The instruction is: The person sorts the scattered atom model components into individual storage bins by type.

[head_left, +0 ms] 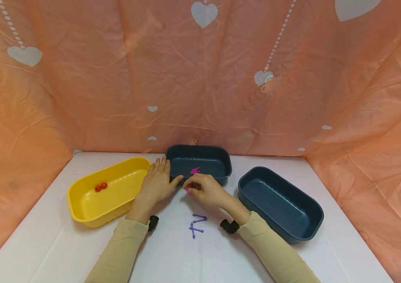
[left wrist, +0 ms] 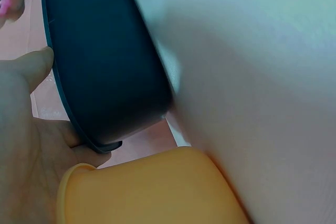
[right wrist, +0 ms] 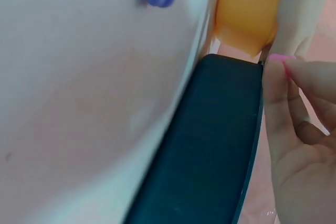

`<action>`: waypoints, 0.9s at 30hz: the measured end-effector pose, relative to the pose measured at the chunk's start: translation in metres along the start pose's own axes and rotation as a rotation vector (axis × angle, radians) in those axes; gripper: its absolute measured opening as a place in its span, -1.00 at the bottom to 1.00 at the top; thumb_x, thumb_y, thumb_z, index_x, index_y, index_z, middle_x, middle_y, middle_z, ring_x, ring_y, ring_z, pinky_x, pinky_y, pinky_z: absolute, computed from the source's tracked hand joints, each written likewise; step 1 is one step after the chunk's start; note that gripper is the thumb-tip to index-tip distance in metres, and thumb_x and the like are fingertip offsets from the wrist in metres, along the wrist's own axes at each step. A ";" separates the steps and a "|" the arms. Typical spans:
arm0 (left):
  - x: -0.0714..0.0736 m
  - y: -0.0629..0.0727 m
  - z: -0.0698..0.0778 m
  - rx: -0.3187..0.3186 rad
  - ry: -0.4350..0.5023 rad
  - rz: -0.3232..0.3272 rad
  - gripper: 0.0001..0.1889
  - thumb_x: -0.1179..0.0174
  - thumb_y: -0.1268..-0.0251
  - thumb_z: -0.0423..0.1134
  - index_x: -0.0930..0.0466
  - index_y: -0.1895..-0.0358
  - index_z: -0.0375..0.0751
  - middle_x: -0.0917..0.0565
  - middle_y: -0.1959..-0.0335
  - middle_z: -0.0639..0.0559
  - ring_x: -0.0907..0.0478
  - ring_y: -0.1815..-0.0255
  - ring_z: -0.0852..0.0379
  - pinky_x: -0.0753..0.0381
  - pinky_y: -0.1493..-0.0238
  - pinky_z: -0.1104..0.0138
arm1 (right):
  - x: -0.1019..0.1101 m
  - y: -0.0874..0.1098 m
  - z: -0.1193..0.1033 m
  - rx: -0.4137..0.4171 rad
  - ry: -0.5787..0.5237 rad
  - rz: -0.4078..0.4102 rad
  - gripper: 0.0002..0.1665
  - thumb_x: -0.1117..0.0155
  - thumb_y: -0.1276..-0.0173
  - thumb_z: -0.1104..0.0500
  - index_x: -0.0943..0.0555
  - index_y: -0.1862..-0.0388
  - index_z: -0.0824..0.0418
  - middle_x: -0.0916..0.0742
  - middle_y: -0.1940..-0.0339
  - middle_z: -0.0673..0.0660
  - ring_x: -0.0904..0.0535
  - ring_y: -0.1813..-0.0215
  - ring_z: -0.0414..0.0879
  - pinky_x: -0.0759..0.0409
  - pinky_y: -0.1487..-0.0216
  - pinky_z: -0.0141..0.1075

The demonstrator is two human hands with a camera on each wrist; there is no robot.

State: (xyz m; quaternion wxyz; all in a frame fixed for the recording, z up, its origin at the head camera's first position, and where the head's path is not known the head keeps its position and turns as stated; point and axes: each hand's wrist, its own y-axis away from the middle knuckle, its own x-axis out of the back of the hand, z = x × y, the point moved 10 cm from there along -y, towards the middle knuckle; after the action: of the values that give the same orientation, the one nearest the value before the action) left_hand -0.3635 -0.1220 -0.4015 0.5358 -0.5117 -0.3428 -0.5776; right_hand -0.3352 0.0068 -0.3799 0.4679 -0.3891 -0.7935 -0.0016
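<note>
My right hand pinches a small pink plastic piece between thumb and fingertip, over the near edge of the back dark blue tub. Most of that piece is hidden by the fingers. Inside this tub lies another bright pink piece. My left hand is spread at the tub's left end, fingers extended forward. In the left wrist view its thumb touches the rim. Under the left hand's outer side is the right end of a yellow tub, which holds two red round beads.
Several small purple stick-like pieces with knobbed ends lie on the white table between the forearms. A second dark blue tub stands at the right, beside the right forearm. An orange cloth with hearts hangs behind the table.
</note>
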 end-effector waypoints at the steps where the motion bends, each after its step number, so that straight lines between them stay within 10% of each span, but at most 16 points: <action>1: 0.000 0.000 0.000 0.000 0.000 0.000 -0.06 0.03 -0.59 0.26 -0.07 -0.58 -0.58 -0.09 -0.63 -0.45 0.01 -0.67 -0.36 0.09 -0.67 -0.09 | 0.003 0.000 0.001 -0.004 -0.007 0.023 -0.84 -0.37 -0.41 0.38 -0.74 0.07 0.27 -0.76 0.21 0.09 -0.66 0.21 -0.17 -0.68 0.15 -0.42; 15: 0.000 0.000 0.000 0.006 0.009 0.001 -0.05 0.00 -0.57 0.27 -0.07 -0.58 -0.57 -0.08 -0.64 -0.43 0.01 -0.67 -0.36 0.04 -0.66 -0.10 | 0.042 -0.004 0.024 -0.096 -0.091 0.354 -0.84 -0.34 -0.42 0.45 -0.73 0.06 0.37 -0.73 0.19 0.19 -0.72 0.28 -0.07 -0.76 0.22 -0.32; 27: 0.000 0.000 -0.001 0.000 0.006 -0.001 -0.05 0.01 -0.58 0.27 -0.06 -0.59 -0.56 -0.06 -0.65 -0.42 0.02 -0.67 -0.35 0.05 -0.66 -0.09 | 0.054 -0.011 0.049 -0.171 -0.044 0.455 -0.83 -0.34 -0.41 0.44 -0.74 0.06 0.33 -0.73 0.16 0.21 -0.74 0.13 0.04 -0.78 0.15 -0.22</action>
State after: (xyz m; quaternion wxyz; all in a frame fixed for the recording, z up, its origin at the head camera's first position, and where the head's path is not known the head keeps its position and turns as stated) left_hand -0.3635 -0.1226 -0.4017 0.5365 -0.5098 -0.3416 -0.5793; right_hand -0.3926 0.0502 -0.3634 0.4044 -0.5960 -0.6923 0.0453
